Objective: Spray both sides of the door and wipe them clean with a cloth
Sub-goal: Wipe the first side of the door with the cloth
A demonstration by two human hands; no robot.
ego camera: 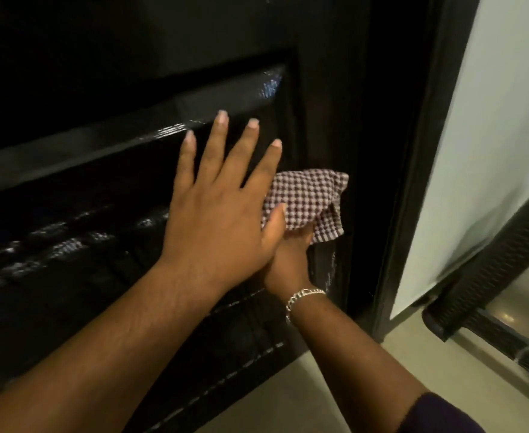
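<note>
we should press the checked cloth (307, 203) flat and work along the panel grooves of the black door (100, 189), chasing the wet streaks near its edge. our right hand (288, 257) has its grip clenched around the bunched cloth against the door; our left hand (216, 195) lies spread, fingers straight, bracing the panel.

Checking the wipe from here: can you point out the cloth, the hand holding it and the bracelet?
checkered cloth (307, 201), head view, middle of the bunched fabric.
right hand (288, 260), head view, back of the hand below the cloth.
bracelet (300, 297), head view, chain links across the right wrist.
</note>
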